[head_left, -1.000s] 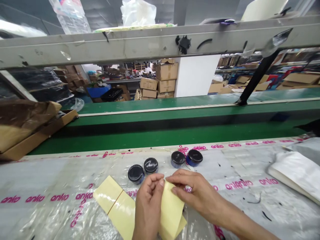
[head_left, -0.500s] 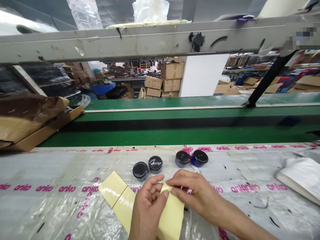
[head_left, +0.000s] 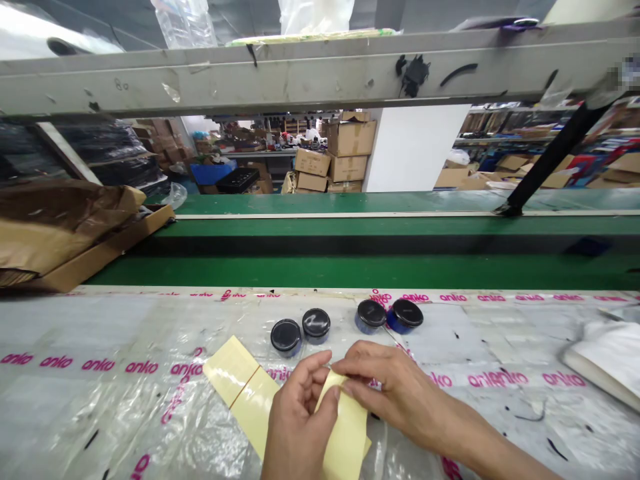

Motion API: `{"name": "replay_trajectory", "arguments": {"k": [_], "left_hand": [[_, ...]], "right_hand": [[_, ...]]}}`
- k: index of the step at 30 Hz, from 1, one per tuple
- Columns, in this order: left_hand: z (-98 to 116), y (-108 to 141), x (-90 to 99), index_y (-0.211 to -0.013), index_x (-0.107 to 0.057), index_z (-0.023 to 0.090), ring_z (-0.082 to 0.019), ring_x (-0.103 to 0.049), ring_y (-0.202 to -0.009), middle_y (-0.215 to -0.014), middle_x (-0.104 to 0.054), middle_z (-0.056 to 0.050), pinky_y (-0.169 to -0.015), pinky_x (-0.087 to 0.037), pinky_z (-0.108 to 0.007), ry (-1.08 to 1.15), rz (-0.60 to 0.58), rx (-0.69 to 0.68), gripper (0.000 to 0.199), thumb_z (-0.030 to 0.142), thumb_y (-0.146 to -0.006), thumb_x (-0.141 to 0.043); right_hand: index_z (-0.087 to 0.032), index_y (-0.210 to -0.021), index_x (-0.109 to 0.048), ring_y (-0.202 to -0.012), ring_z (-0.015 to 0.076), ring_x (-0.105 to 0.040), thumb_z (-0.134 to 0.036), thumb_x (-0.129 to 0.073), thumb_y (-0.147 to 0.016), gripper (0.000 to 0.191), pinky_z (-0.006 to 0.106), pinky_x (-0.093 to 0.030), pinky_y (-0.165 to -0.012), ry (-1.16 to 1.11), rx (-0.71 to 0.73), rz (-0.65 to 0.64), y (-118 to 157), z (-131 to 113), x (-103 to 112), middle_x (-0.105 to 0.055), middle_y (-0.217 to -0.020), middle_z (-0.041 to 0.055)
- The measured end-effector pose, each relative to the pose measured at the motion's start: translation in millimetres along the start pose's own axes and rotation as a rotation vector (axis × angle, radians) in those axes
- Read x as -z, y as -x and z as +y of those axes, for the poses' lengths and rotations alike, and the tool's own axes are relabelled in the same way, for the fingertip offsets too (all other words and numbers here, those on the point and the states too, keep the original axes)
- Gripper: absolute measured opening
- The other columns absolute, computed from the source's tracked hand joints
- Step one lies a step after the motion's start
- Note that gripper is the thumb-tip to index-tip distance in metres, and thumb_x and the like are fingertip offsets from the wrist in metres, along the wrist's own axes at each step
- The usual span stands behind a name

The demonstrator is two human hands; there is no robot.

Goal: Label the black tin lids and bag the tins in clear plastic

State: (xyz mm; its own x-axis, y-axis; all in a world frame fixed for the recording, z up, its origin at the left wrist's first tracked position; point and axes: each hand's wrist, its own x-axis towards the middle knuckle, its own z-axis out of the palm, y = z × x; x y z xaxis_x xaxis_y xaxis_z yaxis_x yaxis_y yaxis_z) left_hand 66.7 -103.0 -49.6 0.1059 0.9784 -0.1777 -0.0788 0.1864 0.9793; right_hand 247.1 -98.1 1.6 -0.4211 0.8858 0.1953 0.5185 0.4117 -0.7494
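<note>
Far left, a cardboard tray [head_left: 113,250] under brown paper, cut off by the frame edge; on the near plastic sheet [head_left: 90,333], a yellow label strip [head_left: 240,380] running toward the left hand [head_left: 300,420], curled nearly closed, thumb pressed on a second yellow strip [head_left: 345,427]; any join between strips hidden behind that hand; right hand [head_left: 395,390] closed on the second strip's top edge, fingertips gripping; just beyond, four black-lidded jars [head_left: 371,315] in a row; near right, a white folded pad [head_left: 607,357], cut off by the frame edge.

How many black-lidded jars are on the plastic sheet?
4: two jars beyond the yellow paper strip, and two jars beyond the right hand.
</note>
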Motion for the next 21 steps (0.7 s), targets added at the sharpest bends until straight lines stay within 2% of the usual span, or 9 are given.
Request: {"name": "replay_trajectory", "arguments": {"k": [5, 9, 13, 17, 21], "left_hand": [[7, 5, 0.9, -0.110, -0.072, 0.017, -0.018, -0.066, -0.073, -0.089, -0.074, -0.008, -0.065, -0.052, -0.024, -0.015, 0.028, 0.052, 0.044, 0.044, -0.075, -0.075], [3, 3, 4.5, -0.109, -0.074, 0.016, -0.019, -0.065, -0.071, -0.084, -0.074, -0.008, -0.063, -0.052, -0.024, -0.058, 0.005, 0.059, 0.046, 0.047, -0.074, -0.076], [2, 3, 5.9, -0.106, -0.075, 0.017, -0.019, -0.066, -0.068, -0.079, -0.074, -0.008, -0.060, -0.052, -0.024, -0.120, 0.004, 0.026, 0.041, 0.045, -0.077, -0.073], [10, 7, 3.3, -0.104, -0.076, 0.019, -0.022, -0.070, -0.076, -0.092, -0.077, -0.009, -0.067, -0.056, -0.027, -0.193, 0.013, -0.027, 0.034, 0.040, -0.078, -0.071], [14, 8, 1.2, -0.104, -0.076, 0.020, -0.024, -0.072, -0.084, -0.098, -0.077, -0.009, -0.074, -0.058, -0.029, -0.195, 0.010, -0.048, 0.032, 0.037, -0.078, -0.071]], "right_hand": [[-0.027, -0.105, -0.076, -0.082, 0.0162, -0.063, -0.021, -0.060, -0.098, 0.018, 0.026, -0.047, -0.070, -0.005, -0.013, 0.019, -3, 0, -1, -0.068, -0.090, 0.0012], [-0.024, -0.095, -0.074, -0.082, 0.0156, -0.063, -0.015, -0.063, -0.094, 0.014, 0.026, -0.047, -0.071, -0.043, -0.029, 0.037, -3, 1, -4, -0.069, -0.090, 0.0002], [-0.022, -0.088, -0.070, -0.075, 0.0129, -0.062, -0.009, -0.065, -0.088, 0.014, 0.023, -0.045, -0.066, -0.062, -0.099, 0.036, -1, 2, -5, -0.067, -0.085, -0.0026], [-0.020, -0.081, -0.066, -0.071, 0.0118, -0.060, -0.001, -0.062, -0.081, 0.020, 0.021, -0.043, -0.064, -0.077, -0.144, 0.041, -2, 1, -5, -0.066, -0.080, -0.0040], [-0.022, -0.090, -0.069, -0.074, 0.0139, -0.061, -0.006, -0.063, -0.085, 0.018, 0.023, -0.046, -0.066, -0.078, -0.151, 0.029, -3, 1, -5, -0.068, -0.084, -0.0021]]}}
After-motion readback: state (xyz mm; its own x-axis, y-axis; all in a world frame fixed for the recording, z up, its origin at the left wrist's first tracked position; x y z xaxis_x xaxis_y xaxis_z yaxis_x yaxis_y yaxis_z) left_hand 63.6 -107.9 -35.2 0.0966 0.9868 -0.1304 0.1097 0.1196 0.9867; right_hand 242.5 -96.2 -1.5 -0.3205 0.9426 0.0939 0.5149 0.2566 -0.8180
